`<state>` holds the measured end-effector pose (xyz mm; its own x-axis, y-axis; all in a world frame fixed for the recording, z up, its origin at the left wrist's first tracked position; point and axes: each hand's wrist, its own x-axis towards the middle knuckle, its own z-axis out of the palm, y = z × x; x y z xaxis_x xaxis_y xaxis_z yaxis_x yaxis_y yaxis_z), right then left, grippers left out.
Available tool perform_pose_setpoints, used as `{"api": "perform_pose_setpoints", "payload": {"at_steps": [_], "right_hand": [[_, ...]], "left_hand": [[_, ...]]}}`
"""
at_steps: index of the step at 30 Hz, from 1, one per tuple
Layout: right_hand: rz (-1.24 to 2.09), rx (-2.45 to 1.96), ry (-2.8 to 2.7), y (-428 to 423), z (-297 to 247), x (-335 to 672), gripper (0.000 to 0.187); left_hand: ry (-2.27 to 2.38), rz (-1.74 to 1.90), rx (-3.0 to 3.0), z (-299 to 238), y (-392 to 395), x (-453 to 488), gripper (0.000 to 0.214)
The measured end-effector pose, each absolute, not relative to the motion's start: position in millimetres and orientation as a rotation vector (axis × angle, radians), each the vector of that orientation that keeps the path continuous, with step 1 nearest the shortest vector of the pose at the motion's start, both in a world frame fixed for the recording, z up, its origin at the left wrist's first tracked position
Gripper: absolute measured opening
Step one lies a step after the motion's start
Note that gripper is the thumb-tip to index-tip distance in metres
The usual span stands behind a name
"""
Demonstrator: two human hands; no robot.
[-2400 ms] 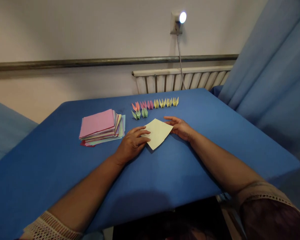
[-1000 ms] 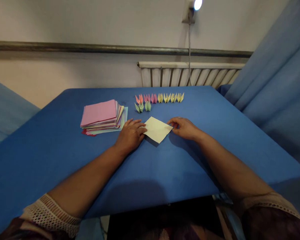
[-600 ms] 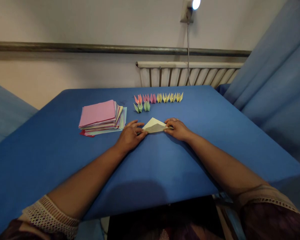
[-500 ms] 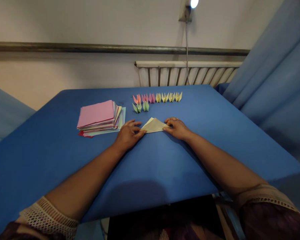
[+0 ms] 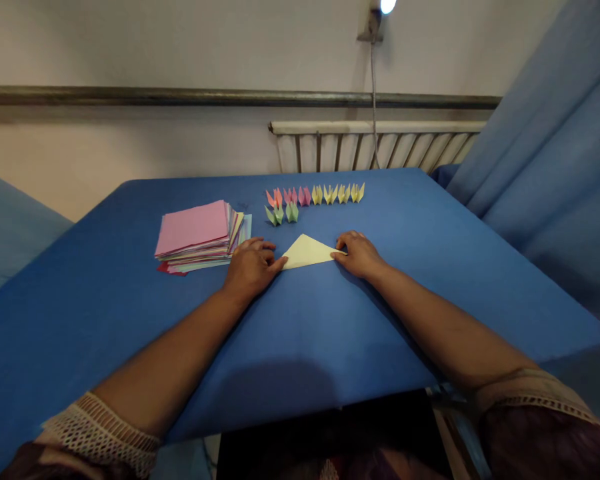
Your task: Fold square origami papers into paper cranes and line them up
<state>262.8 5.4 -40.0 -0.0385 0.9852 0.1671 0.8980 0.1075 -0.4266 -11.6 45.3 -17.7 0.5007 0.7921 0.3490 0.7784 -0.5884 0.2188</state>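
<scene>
A pale yellow sheet of paper (image 5: 307,253), folded into a triangle, lies on the blue table with its peak pointing away from me. My left hand (image 5: 253,267) pinches its left corner, thumb on top and fingers curled. At the right corner, my right hand (image 5: 359,254) grips the paper between thumb and fingers. The two corners themselves are partly hidden under my fingers.
Left of my left hand stands a stack of coloured paper (image 5: 195,230), pink on top. Behind the triangle sit small folded paper cranes in yellow (image 5: 331,195), pink (image 5: 290,196) and green (image 5: 292,213). Blue curtains (image 5: 545,133) hang at the right.
The folded paper has come down flat, its upper edges now lined up into one triangle. My hands have moved slightly apart along its base.
</scene>
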Motion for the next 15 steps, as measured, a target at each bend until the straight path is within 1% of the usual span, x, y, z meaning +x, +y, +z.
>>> {"api": "perform_pose_setpoints", "payload": {"at_steps": [6, 10, 13, 15], "right_hand": [[0.243, -1.889, -1.997, 4, -38, 261, 0.016], [0.137, -1.878, -1.99, -3, -31, 253, 0.023], [0.054, -1.672, -2.159, -17, -26, 236, 0.034], [0.119, -1.501, -2.322, -29, -27, 222, 0.04]], "left_hand": [[1.408, 0.575, 2.755, -10, 41, -7, 0.042], [1.461, 0.534, 2.825, -11, 40, -7, 0.03], [1.372, 0.525, 2.879, -13, 35, -5, 0.027], [1.213, 0.504, 2.899, -14, 28, 0, 0.03]]}}
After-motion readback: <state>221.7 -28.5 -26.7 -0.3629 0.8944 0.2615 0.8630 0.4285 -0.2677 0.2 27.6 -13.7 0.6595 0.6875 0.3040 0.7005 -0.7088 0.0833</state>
